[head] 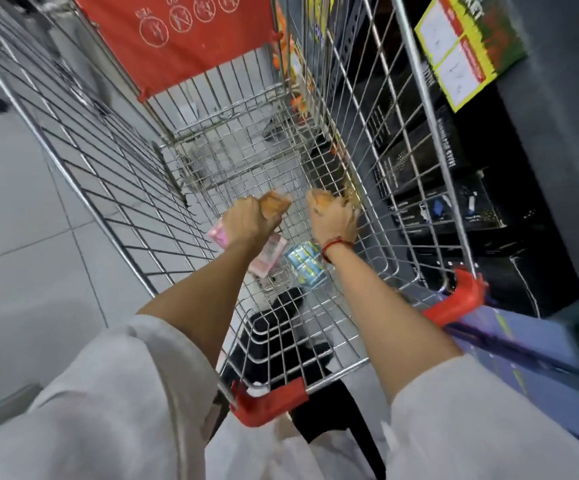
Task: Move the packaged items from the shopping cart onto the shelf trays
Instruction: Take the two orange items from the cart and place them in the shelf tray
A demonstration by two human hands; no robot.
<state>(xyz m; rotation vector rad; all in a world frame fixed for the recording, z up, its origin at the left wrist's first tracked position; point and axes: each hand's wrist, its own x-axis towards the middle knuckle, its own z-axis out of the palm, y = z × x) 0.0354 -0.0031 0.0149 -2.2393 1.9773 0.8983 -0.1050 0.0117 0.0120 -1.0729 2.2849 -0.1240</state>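
Both arms reach down into a wire shopping cart (378, 140). My left hand (250, 216) is closed around an orange-brown packet (276, 204) that sticks out past the fingers. My right hand (333, 213) is closed on another orange packet (319, 197), near the cart's right wall. On the cart floor under my wrists lie a pink packet (219, 235), a pink-and-white pack (269, 256) and a light blue pack (305, 263). The picture is blurred by motion.
A dark shelf unit (488, 209) with black boxes stands right of the cart. A yellow-green price label (468, 46) hangs on it. The cart's red seat flap (184, 39) is at the far end, red corner bumpers (461, 299) nearest me. Grey floor tiles (21, 237) lie left.
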